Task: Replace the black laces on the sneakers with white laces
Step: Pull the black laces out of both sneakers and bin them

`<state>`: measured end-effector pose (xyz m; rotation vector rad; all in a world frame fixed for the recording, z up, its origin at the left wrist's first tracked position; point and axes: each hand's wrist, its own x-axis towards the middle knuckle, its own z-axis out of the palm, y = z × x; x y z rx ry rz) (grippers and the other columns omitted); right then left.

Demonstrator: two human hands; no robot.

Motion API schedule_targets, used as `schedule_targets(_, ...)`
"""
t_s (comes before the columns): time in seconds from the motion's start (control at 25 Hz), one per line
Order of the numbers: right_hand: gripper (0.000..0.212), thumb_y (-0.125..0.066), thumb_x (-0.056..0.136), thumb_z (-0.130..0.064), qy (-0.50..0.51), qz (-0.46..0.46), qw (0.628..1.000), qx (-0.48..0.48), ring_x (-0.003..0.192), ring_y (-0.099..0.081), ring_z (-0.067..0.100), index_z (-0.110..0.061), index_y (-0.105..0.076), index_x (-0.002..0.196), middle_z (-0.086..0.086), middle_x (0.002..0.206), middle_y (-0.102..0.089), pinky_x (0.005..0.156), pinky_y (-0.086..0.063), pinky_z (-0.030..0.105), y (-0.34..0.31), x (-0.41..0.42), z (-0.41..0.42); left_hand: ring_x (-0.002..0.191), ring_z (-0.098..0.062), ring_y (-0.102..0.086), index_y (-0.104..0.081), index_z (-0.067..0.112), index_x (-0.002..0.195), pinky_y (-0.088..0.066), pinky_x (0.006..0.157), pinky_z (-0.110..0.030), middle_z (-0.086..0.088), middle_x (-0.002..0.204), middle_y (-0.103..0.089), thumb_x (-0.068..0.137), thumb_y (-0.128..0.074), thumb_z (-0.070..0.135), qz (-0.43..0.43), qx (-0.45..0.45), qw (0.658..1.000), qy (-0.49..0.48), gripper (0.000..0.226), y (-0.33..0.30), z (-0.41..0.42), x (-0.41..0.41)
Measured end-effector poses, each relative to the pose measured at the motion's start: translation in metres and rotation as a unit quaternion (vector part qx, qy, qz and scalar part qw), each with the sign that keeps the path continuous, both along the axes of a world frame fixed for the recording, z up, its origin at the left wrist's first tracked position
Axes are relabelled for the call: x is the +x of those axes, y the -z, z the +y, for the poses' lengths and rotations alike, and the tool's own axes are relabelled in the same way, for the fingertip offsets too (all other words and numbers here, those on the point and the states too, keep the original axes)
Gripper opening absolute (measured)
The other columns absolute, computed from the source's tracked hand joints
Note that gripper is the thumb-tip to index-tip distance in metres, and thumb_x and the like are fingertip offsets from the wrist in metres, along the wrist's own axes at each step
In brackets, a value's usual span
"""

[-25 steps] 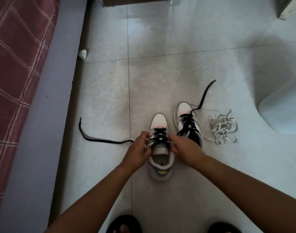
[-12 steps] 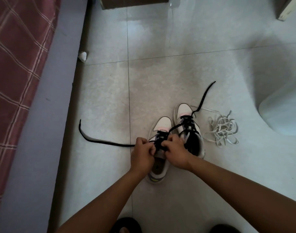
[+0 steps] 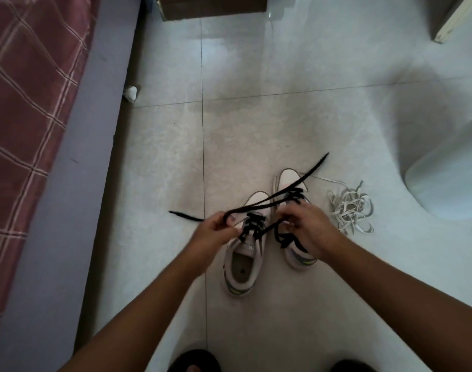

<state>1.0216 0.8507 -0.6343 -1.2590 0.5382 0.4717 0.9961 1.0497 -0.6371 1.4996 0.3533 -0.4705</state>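
Head view, the only one I have: two sneakers stand side by side on the floor (image 3: 256, 116), toes away from me. I take the left sneaker (image 3: 243, 264) as landmark. My left hand (image 3: 216, 232) sits at its left edge, fingers curled round a stretch of black lace (image 3: 259, 208) that runs up and right across both toes; one free end (image 3: 184, 214) lies on the tiles just left of that hand. My right hand (image 3: 310, 229) is over the right sneaker (image 3: 294, 186), which stands touching or just beside the landmark, I cannot tell which; its fingers are curled and pinch a black strand between the two shoes. Motion blur hides exactly which eyelet row the strand leaves.

Step in hand, as I judge it: unthreading the black lace from the left sneaker, whose lower rows remain crossed. The right sneaker also carries its black lacing, so the task is early. The next move calls for drawing the strand clear of each eyelet in turn, without letting the two shoes' laces tangle.

The white laces (image 3: 350, 210) lie in a loose heap on the floor beyond the right sneaker, well right of the landmark, untouched.

Surroundings: pale glossy tiles; a bed (image 3: 28, 116) with a red checked cover far left of the landmark; a small crumpled white scrap (image 3: 130, 93) by the bed; a pale rounded object (image 3: 449, 178) far right.
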Motion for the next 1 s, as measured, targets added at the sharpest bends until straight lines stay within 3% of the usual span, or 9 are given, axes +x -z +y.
schedule_targets(0.08, 0.021, -0.052, 0.086, -0.007, 0.091, 0.017, 0.995, 0.038, 0.058, -0.052, 0.009, -0.017, -0.054, 0.068, -0.004, 0.055, -0.058, 0.061, -0.039, 0.024, -0.014, 0.015, -0.028, 0.075, -0.009, -0.065, -0.044, 0.017, 0.072, -0.053, 0.077, -0.028, 0.0, 0.072, -0.062, 0.078, -0.052, 0.0, 0.044, -0.185, 0.978, -0.087, 0.02, -0.015, 0.032, 0.008)
schedule_targets(0.16, 0.024, -0.05, 0.088, -0.015, 0.183, 0.04, 0.981, 0.054, 0.058, -0.052, 0.009, -0.019, -0.049, 0.065, -0.005, 0.054, -0.058, 0.064, -0.039, 0.025, -0.022, 0.024, -0.061, 0.054, -0.014, -0.06, -0.046, 0.015, 0.074, -0.059, 0.071, -0.034, -0.002, 0.062, -0.055, 0.082, -0.049, 0.004, 0.071, -0.221, 0.96, -0.154, 0.014, -0.021, 0.063, 0.012)
schedule_targets(0.28, 0.021, -0.053, 0.089, -0.019, 0.177, 0.069, 0.977, -0.098, 0.06, -0.049, 0.013, -0.016, -0.05, 0.068, 0.005, 0.066, -0.056, 0.063, -0.038, 0.027, -0.023, 0.029, -0.094, 0.052, -0.018, -0.057, -0.053, 0.006, 0.097, -0.058, 0.059, -0.035, -0.013, 0.081, -0.058, 0.092, -0.054, 0.007, 0.163, 0.013, 0.978, -0.128, 0.005, -0.007, 0.088, 0.006)
schedule_targets(0.36, 0.013, -0.056, 0.088, -0.02, 0.067, 0.084, 0.954, -0.281, 0.066, -0.051, 0.022, -0.007, -0.058, 0.086, 0.014, 0.082, -0.053, 0.064, -0.04, 0.03, -0.017, 0.025, -0.092, 0.087, -0.03, -0.062, -0.043, 0.003, 0.127, -0.055, 0.075, -0.039, -0.022, 0.114, -0.056, 0.089, -0.062, 0.011, 0.221, 0.238, 0.943, -0.069, 0.044, 0.011, 0.089, -0.003)
schedule_targets(0.44, 0.03, -0.059, 0.087, -0.019, -0.022, 0.028, 0.904, -0.426, 0.087, -0.057, 0.03, 0.0, -0.056, 0.11, 0.017, 0.098, -0.056, 0.075, -0.043, 0.034, -0.009, 0.016, -0.071, 0.113, -0.034, -0.051, -0.038, 0.005, 0.135, -0.044, 0.092, -0.037, -0.021, 0.13, -0.045, 0.086, -0.065, 0.016, 0.14, 0.417, 0.898, 0.008, 0.057, 0.021, 0.072, -0.008)
schedule_targets(0.56, 0.02, -0.057, 0.089, -0.026, -0.185, -0.099, 0.872, -0.443, 0.078, -0.057, 0.026, -0.013, -0.046, 0.101, 0.005, 0.084, -0.058, 0.065, -0.041, 0.032, -0.003, -0.012, -0.014, 0.108, -0.025, -0.055, -0.057, 0.004, 0.117, -0.043, 0.092, -0.031, -0.014, 0.116, -0.056, 0.09, -0.06, 0.02, -0.06, 0.394, 0.908, 0.126, 0.031, 0.024, 0.025, -0.003)
schedule_targets(0.64, 0.023, -0.053, 0.091, -0.035, -0.319, -0.113, 0.836, -0.432, 0.068, -0.053, 0.021, -0.018, -0.038, 0.093, -0.001, 0.075, -0.055, 0.054, -0.036, 0.031, 0.012, -0.033, 0.019, 0.1, -0.022, -0.057, -0.061, 0.007, 0.107, -0.045, 0.087, -0.034, -0.01, 0.105, -0.06, 0.093, -0.056, 0.024, -0.105, 0.353, 0.901, 0.231, 0.024, 0.023, 0.0, 0.003)
schedule_targets(0.8, 0.034, -0.053, 0.089, -0.041, -0.406, -0.099, 0.792, -0.445, 0.074, -0.056, 0.023, -0.017, -0.034, 0.102, 0.002, 0.085, -0.057, 0.051, -0.031, 0.03, 0.035, -0.046, 0.038, 0.079, -0.022, -0.052, -0.051, 0.016, 0.079, -0.034, 0.063, -0.032, -0.002, 0.081, -0.051, 0.097, -0.043, 0.038, -0.118, 0.43, 0.835, 0.323, 0.029, 0.028, -0.004, 0.009)
schedule_targets(1.0, 0.027, -0.054, 0.087, -0.036, -0.384, -0.089, 0.81, -0.435, 0.08, -0.054, 0.025, -0.017, -0.035, 0.092, 0.004, 0.085, -0.053, 0.064, -0.039, 0.033, 0.039, -0.048, 0.043, 0.072, -0.015, -0.052, -0.047, 0.024, 0.071, -0.031, 0.053, -0.024, 0.006, 0.072, -0.052, 0.086, -0.059, 0.041, -0.043, 0.46, 0.832, 0.306, 0.025, 0.029, -0.01, 0.008)
